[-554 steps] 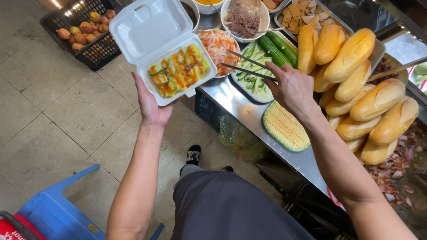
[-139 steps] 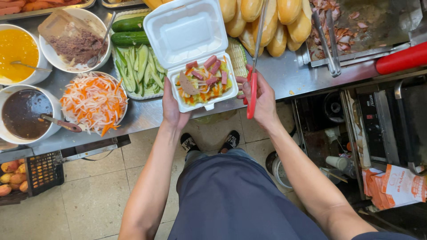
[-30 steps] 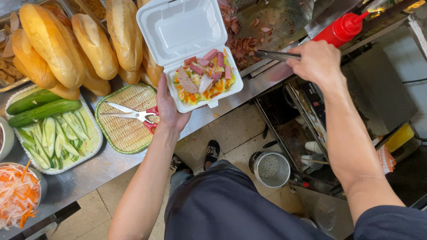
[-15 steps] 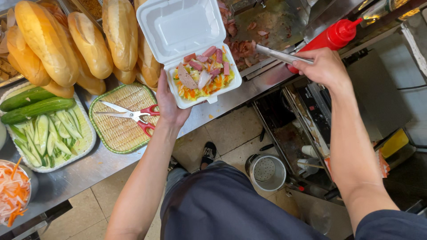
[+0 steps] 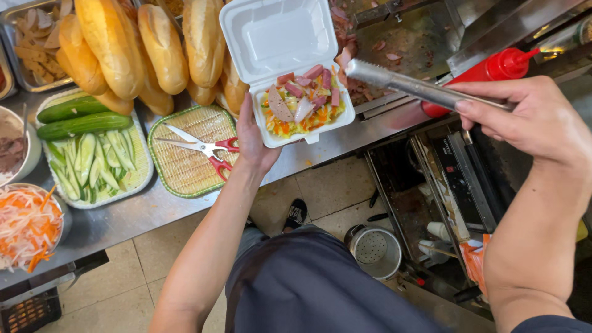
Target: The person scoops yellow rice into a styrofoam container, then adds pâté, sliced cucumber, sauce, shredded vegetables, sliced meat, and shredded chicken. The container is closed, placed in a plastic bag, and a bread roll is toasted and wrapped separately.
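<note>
My left hand (image 5: 253, 139) holds up an open white foam box (image 5: 279, 37) from underneath. The box's lower half is filled with sliced sausage, pale meat slices and yellow-orange shreds (image 5: 300, 102). My right hand (image 5: 530, 114) grips a pair of metal tongs (image 5: 419, 88), whose tips carry a piece of meat right at the box's right edge. Behind the tongs lies a dark griddle with meat scraps (image 5: 407, 43).
Red-handled scissors (image 5: 200, 147) lie on a green woven tray (image 5: 185, 166). Baguettes (image 5: 117, 43) are piled at the back left. Cucumbers (image 5: 83, 123), a carrot salad bowl (image 5: 28, 225) and a red sauce bottle (image 5: 487, 71) stand around. A metal pot (image 5: 374, 250) sits on the floor.
My right hand has brought the tongs from over the griddle leftward to the box's edge. The scissors, held 4.6 s ago, lie on the woven tray.
</note>
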